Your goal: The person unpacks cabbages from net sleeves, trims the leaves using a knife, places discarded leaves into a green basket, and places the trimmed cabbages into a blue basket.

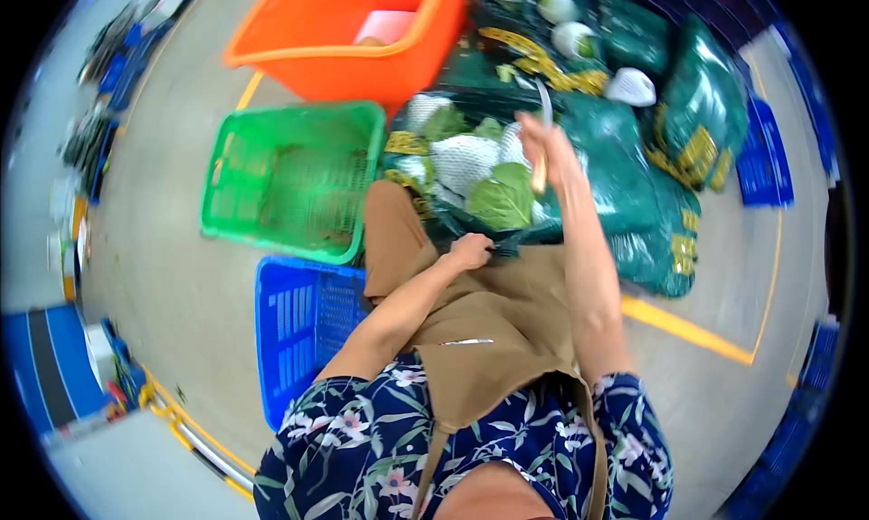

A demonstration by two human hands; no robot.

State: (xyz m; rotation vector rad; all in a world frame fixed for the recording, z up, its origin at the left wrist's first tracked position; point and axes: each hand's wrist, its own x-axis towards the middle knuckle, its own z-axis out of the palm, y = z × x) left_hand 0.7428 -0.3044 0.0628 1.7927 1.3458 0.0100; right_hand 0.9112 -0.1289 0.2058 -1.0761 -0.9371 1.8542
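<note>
My right hand (552, 149) is closed round a knife (545, 102), its pale curved blade pointing away from me and the light handle showing below the fist. Under it lies an opened dark green plastic bag (593, 185) holding several cabbages (501, 199), some wrapped in white foam nets (462, 162). Large green leaves lie uppermost near my knee. My left hand (472, 250) grips the bag's near edge, in front of my brown apron (493, 312). Blade and cabbages look apart, though motion blur makes this hard to judge.
Left of the bag stands a green crate (217, 190), with a blue crate (272, 339) nearer me. An orange tub (339, 67) holding something pale is beyond. More filled green bags (701, 95) lie at the right and back, near another blue crate (765, 153).
</note>
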